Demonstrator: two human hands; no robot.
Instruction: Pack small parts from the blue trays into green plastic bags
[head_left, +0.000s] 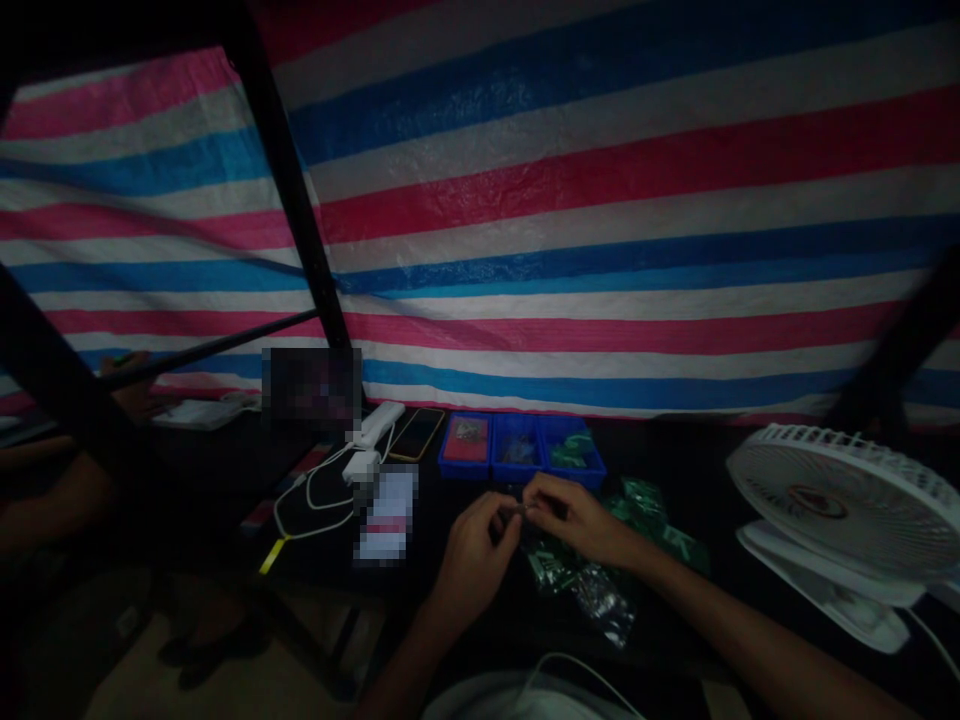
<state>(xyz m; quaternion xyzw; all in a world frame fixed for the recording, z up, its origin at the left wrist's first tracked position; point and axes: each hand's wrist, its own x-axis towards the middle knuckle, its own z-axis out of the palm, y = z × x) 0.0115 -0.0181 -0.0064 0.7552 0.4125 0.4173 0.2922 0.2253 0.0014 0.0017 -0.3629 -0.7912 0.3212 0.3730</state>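
My left hand [476, 555] and my right hand [566, 515] meet over the dark table, and their fingertips pinch a small metal part [517, 510]. Its exact kind is too small to tell. Just below my right hand lie green plastic packets [551, 565], and a clear bag of small metal pieces [604, 602] sits beside them. More green packets [641, 505] lie to the right of my right wrist. A blue compartment tray [521, 450] stands beyond my hands, holding small parts and green pieces.
A white desk fan [847, 510] stands at the right. A phone [416, 433], white charger [361, 466], cables and a blurred paper [386, 512] lie to the left of the tray. A co-worker's hand [131, 392] rests beyond a dark frame post [285, 170], before a striped tarp [600, 200].
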